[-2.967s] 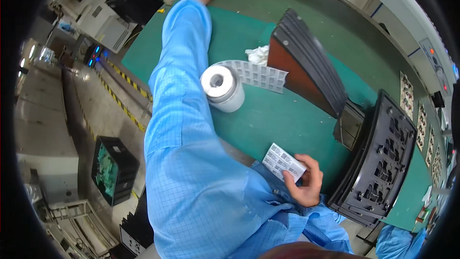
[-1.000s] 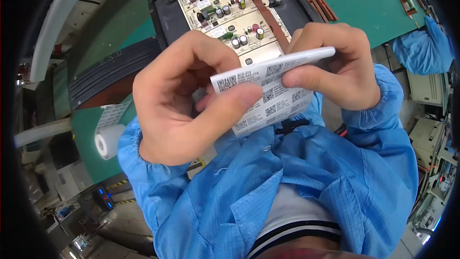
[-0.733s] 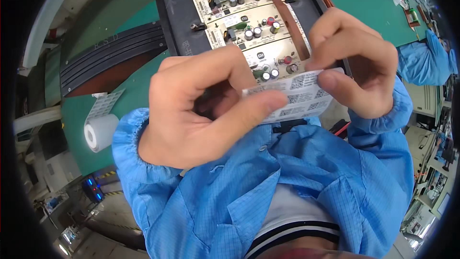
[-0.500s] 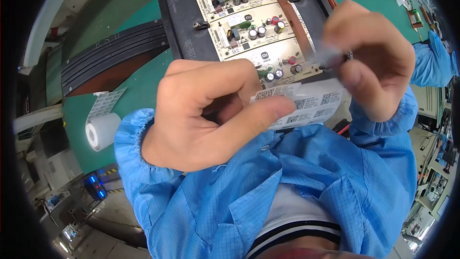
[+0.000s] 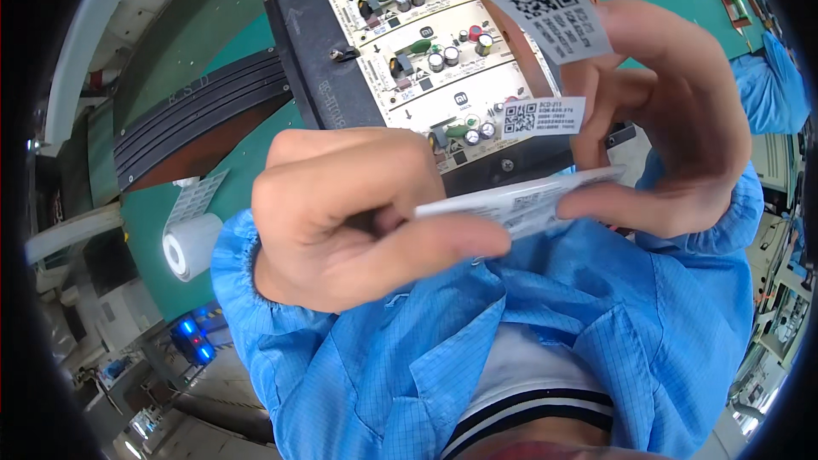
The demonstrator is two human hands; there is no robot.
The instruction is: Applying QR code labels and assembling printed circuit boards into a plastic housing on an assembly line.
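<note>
My left hand (image 5: 341,217) pinches a white strip of sticker labels (image 5: 520,204) between thumb and curled fingers, in front of my chest. My right hand (image 5: 690,119) is curved on the other side, its thumb at the strip's right end. Two peeled labels with square codes cling to its fingers: an upper label (image 5: 550,13), looming large, and a lower label (image 5: 543,117). Whether a right finger presses behind the strip is hidden. Beyond my hands lie several cream circuit boards (image 5: 464,100) with capacitors, in a black tray (image 5: 336,106). My left hand partly covers the nearest board.
A roll of white labels (image 5: 192,245) stands on the green table (image 5: 145,213) left of my left sleeve. A black ridged rail (image 5: 200,111) runs beside the tray. A brown bar (image 5: 524,51) crosses the boards' right ends. Another person's blue sleeve (image 5: 771,85) shows at the far right.
The labels at my right fingers now stand apart from the strip, facing me. My right thumb has moved down to the strip's right end. The tray appears slightly further left in view.
</note>
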